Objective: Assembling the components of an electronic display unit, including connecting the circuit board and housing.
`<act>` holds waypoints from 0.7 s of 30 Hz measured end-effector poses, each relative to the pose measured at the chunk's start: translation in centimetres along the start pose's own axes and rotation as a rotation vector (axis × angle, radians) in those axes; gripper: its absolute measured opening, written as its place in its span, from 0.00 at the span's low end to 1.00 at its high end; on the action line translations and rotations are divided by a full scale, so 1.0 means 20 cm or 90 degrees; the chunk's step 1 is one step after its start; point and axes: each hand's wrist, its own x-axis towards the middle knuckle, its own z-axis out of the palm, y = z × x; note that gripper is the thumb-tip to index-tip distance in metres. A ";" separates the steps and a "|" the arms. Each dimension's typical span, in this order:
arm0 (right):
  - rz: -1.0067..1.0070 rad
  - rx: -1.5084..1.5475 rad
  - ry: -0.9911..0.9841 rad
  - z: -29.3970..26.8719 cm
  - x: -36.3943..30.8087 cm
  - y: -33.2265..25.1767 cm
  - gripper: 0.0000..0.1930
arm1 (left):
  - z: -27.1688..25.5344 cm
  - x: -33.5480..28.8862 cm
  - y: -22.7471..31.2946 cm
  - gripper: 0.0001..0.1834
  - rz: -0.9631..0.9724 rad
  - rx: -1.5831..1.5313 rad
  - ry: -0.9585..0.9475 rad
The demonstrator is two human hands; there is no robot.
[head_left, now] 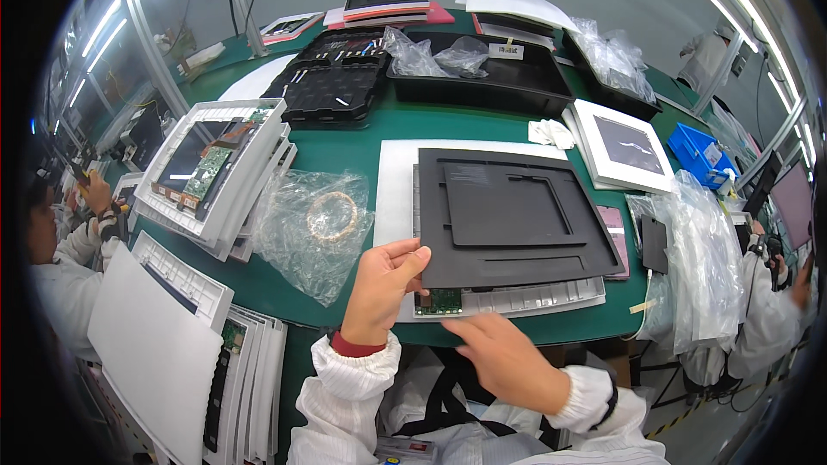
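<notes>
My left hand [376, 288] is closed on the near-left corner of a black plastic panel [525, 254], thumb on top. The panel has raised ribs and lies tilted over a white plastic frame [551, 297], covering most of it. A green circuit board [439, 302] shows at the frame's near-left edge. Beneath is a white foam sheet [398, 198] on the green table. My right hand [512, 363] is just below the frame's near edge, slightly blurred, fingers apart, with nothing visible in it. Its fingertips are close to the frame; whether they touch cannot be made out.
Stacked white frames with circuit boards [211, 172] stand at left, more panels [155, 336] below them. A crumpled clear bag [314, 232] lies beside the foam. Black trays [482, 90] line the back. At right are white framed screens [624, 146], a blue bin [699, 155] and plastic bags [702, 267].
</notes>
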 end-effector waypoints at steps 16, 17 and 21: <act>0.416 0.042 0.383 -0.51 -0.18 0.96 0.19 | 0.02 -0.01 0.00 0.24 0.026 0.072 0.029; 0.413 0.050 0.379 -0.49 -0.17 0.93 0.19 | 0.00 -0.04 0.02 0.22 0.022 0.070 0.021; 0.356 0.121 0.430 -0.46 -0.27 0.82 0.20 | -0.04 -0.15 -0.03 0.17 0.053 0.110 0.026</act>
